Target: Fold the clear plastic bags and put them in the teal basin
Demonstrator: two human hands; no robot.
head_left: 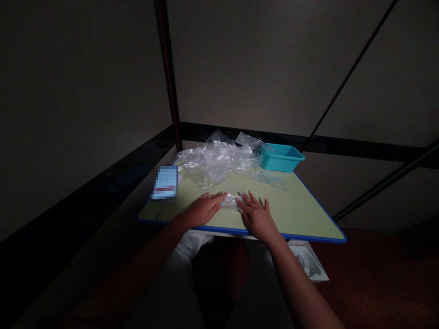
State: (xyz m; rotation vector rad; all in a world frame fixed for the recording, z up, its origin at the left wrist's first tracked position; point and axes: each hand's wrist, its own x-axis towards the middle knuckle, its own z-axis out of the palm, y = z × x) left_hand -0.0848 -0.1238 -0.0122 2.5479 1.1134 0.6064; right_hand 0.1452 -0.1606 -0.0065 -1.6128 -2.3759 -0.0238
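Note:
A small clear plastic bag point(231, 201) lies flat on the table near its front edge, between my two hands. My left hand point(206, 208) rests on the bag's left end, palm down with its fingers stretched out. On the right end, my right hand point(257, 214) lies flat with fingers spread. Beyond them sits a loose heap of clear plastic bags point(219, 157), crumpled and overlapping. Parts of the small bag are hidden under my fingers.
The yellow-green table point(302, 210) has a blue edge. A turquoise basket point(281, 159) stands at the back right, touching the heap. A phone with a blurred screen point(165, 183) is at the left edge. Below right, a white open drawer or tray point(310, 262) holds a cable.

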